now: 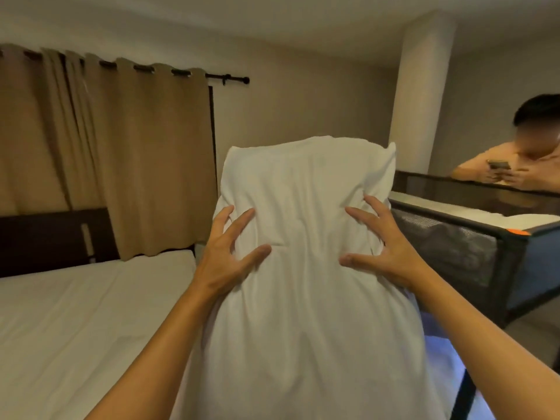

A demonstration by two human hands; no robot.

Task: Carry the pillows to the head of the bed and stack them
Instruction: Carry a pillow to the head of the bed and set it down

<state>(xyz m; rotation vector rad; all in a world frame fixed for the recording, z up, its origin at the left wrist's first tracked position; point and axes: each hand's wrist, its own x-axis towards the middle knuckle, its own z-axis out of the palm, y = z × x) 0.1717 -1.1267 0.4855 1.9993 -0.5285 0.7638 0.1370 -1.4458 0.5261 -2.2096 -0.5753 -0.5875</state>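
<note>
White pillow (306, 268) held up on end in mid-air, long axis running away from the camera and upward, top corners tipped toward the far wall. Squeezed at its waist from both sides: left hand (225, 253) pressed into the left flank, right hand (385, 250) into the right, fingers splayed and dug into the cover, so each grip clamped on the pillow. Level with each other, neither hand nearer. Bed (75, 313) off to the left, sheet bare, dark headboard (54, 237) at the far-left end by the tan curtain (121, 153). So probably a swing left and forward to land it there. Mesh playpen (472, 247) on the right, another person leaning on it with a phone (498, 173).
</note>
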